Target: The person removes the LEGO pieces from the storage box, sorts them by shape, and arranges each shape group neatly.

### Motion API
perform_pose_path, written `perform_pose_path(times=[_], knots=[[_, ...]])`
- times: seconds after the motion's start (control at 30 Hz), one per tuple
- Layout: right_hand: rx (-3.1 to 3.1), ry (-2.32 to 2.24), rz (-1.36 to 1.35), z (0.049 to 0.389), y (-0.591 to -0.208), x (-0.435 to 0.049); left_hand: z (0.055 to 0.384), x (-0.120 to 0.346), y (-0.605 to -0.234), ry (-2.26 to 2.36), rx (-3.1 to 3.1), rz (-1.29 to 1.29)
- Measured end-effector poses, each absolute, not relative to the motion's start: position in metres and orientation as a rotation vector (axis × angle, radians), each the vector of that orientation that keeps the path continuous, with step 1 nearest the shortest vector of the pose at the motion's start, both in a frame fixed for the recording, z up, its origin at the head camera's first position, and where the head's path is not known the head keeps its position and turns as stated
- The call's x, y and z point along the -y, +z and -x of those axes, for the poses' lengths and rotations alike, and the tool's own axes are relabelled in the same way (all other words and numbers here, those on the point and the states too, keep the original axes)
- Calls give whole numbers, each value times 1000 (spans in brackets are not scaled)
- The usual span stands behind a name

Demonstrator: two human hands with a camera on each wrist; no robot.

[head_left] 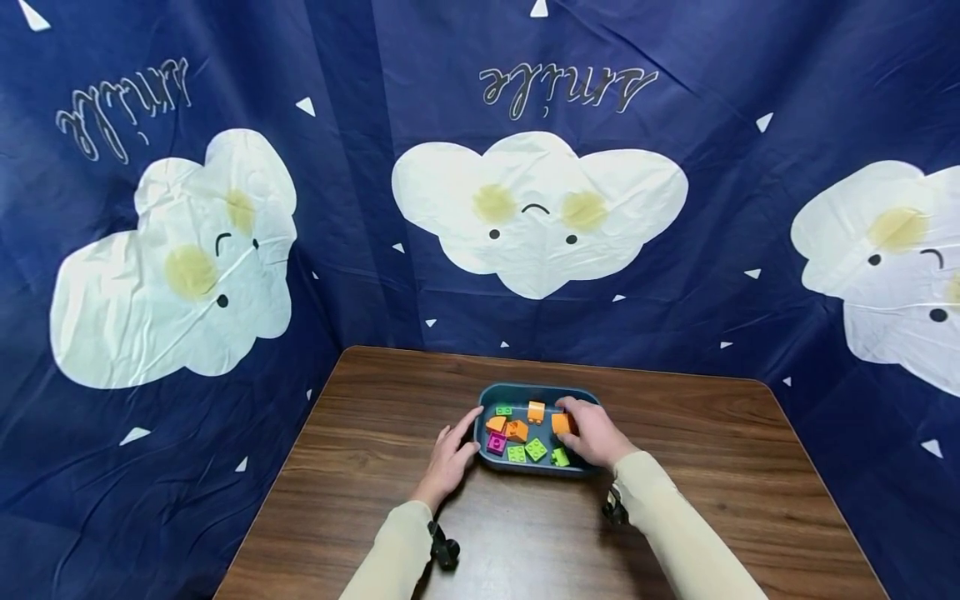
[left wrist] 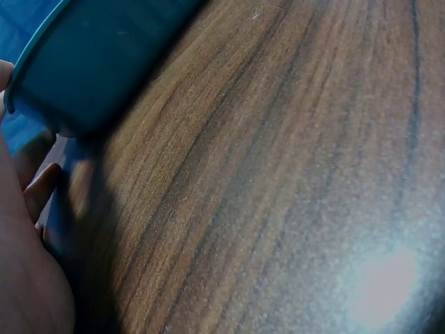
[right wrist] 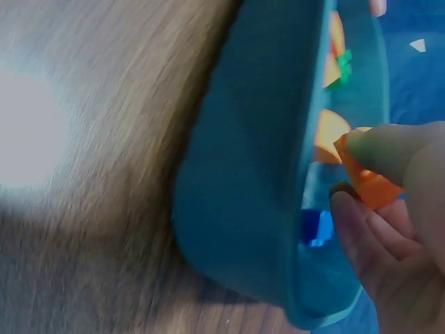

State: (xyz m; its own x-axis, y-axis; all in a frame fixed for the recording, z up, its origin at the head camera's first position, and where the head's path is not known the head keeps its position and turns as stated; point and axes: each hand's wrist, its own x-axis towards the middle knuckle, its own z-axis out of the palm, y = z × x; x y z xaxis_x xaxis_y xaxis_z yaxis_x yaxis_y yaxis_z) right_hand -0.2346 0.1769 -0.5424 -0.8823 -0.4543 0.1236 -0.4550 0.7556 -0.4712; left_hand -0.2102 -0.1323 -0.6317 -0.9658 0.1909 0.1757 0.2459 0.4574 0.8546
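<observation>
A dark teal plastic bin stands on the table with several toy building bricks in it. Inside its right end, my right hand pinches an orange brick between thumb and fingers; the hand partly covers the brick. A blue brick lies below these fingers in the right wrist view. My left hand rests at the bin's left end, its fairly straight fingers touching the rim. Towards that end lie a magenta brick and another orange brick.
Lime-green bricks lie along the bin's near side, and a small green one near its far wall. The brown wooden table surrounds the bin. Behind it hangs a dark blue curtain with white clouds.
</observation>
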Motion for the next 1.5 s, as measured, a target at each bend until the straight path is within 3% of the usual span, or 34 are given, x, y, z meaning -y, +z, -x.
perform_pose_path(times=[0.2, 0.43, 0.87, 1.2, 1.5], knots=[[2852, 1025, -768, 224, -533, -177, 211, 133, -633, -1541, 2638, 390], [2850, 1252, -582, 206, -527, -174, 210, 133, -634, -1549, 2634, 380], [2715, 2014, -478, 177, -528, -170, 210, 134, -634, -1589, 2644, 381], [2729, 1943, -587, 157, -540, -152, 212, 135, -637, -1574, 2635, 394], [2688, 1618, -756, 144, -557, -134, 211, 133, -636, -1559, 2649, 387]])
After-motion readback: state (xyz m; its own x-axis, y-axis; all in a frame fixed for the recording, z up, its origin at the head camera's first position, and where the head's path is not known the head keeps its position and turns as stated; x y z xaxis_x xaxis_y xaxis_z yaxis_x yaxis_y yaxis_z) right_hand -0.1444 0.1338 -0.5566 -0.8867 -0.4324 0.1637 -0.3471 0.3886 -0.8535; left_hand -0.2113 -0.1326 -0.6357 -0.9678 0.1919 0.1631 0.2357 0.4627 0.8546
